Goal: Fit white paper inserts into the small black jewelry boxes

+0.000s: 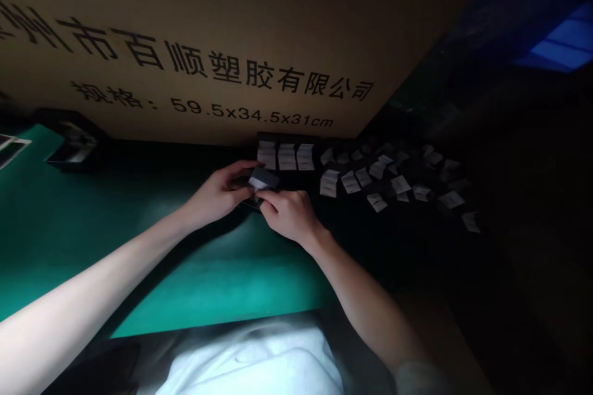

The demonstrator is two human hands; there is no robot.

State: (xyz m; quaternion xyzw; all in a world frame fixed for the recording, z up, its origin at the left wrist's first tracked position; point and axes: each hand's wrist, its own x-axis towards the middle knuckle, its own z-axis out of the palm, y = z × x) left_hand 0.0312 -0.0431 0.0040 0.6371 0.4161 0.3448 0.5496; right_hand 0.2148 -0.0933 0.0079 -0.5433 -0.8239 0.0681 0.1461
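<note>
My left hand (pixel 217 192) and my right hand (pixel 288 216) meet over a green mat, holding a small dark flat item (pixel 264 180) between their fingers. A white slip or fold of paper lies on its upper face. Its underside is hidden by my fingers. Just beyond my hands, several small folded white paper slips (pixel 287 157) stand in a neat row on a dark surface. Many more (pixel 375 182) lie scattered to the right, none touching either hand.
A large cardboard box (pixel 185 55) printed with black Chinese text and "59.5x34.5x31cm" fills the far side. A dark object (pixel 74 145) sits at the left on the green mat (pixel 222 284). My white shirt shows at the bottom. The right side is deep shadow.
</note>
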